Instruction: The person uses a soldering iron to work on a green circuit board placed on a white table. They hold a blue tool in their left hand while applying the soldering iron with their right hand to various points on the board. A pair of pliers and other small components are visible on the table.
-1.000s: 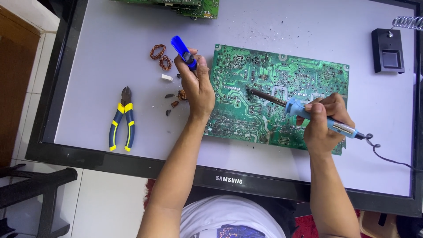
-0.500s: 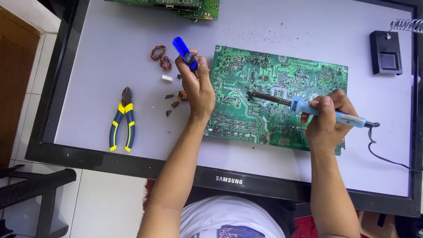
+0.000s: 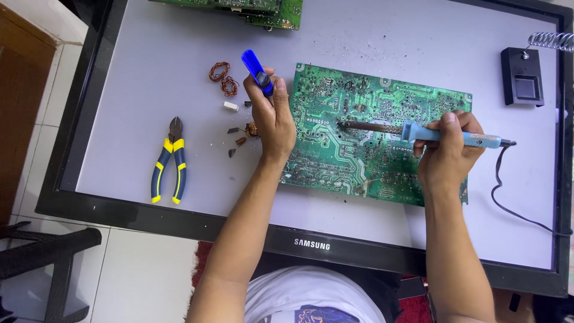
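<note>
- Soldering iron now lies nearly level over the green circuit board; a moment ago its handle dipped lower. Tip sits mid-board.
- Right hand stays clamped on the iron's blue handle.
- Left hand grips a blue desoldering pump at the board's left edge, unmoved.

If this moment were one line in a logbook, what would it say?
left hand: holds blue pump, rests on board edge | right hand: holds soldering iron, tip on board | pliers: lying left, untouched
</note>
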